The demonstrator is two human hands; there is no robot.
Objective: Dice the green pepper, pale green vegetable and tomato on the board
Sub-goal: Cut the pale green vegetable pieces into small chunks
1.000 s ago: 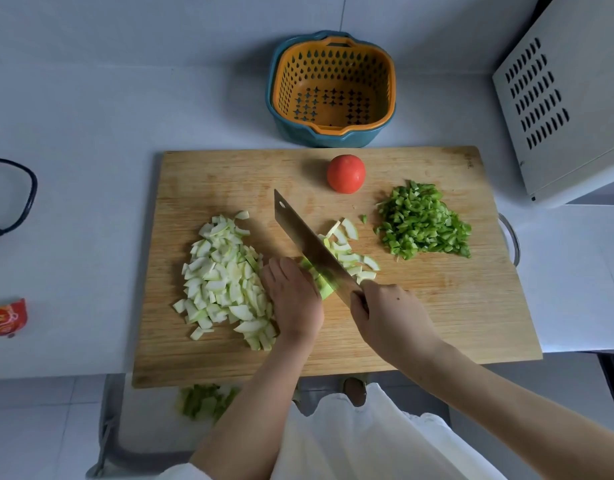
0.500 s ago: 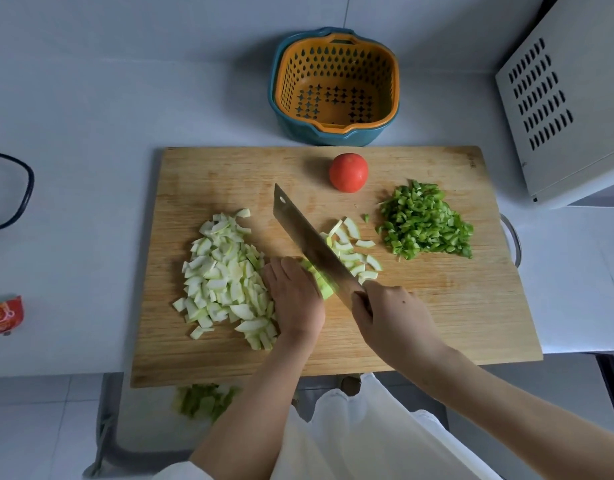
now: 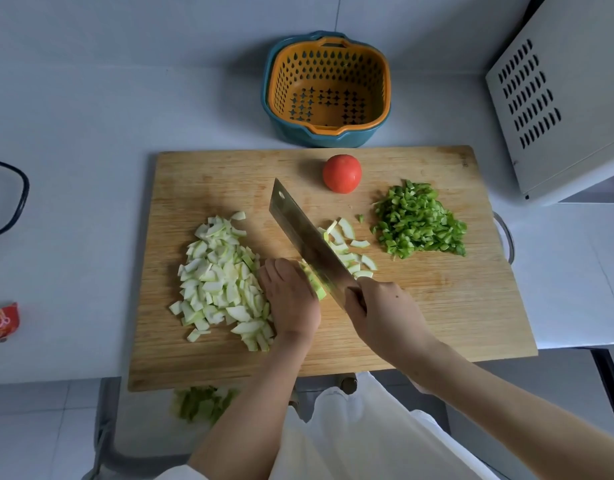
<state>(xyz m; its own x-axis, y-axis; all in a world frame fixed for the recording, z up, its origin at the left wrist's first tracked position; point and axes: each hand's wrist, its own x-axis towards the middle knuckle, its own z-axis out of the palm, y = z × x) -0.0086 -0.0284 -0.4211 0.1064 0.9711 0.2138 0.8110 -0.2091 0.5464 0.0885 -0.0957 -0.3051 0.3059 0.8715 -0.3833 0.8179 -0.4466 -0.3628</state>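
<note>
Gripping the knife [image 3: 305, 244] handle, the right hand [image 3: 381, 313] is slicing the vegetable [image 3: 315, 284] at the middle of the board [image 3: 437, 306] while the left hand [image 3: 291, 299], fingers curled, is pinning its short, probably firm, slippery stub.

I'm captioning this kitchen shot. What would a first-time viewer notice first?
The cleaver slants across the middle of the wooden board, gripped by the right hand while the left hand holds down a pale green vegetable strip. A whole red tomato sits near the board's far edge, with a pale diced heap at left and a diced green pepper heap at right. An orange colander in a teal bowl stands behind the board.
</note>
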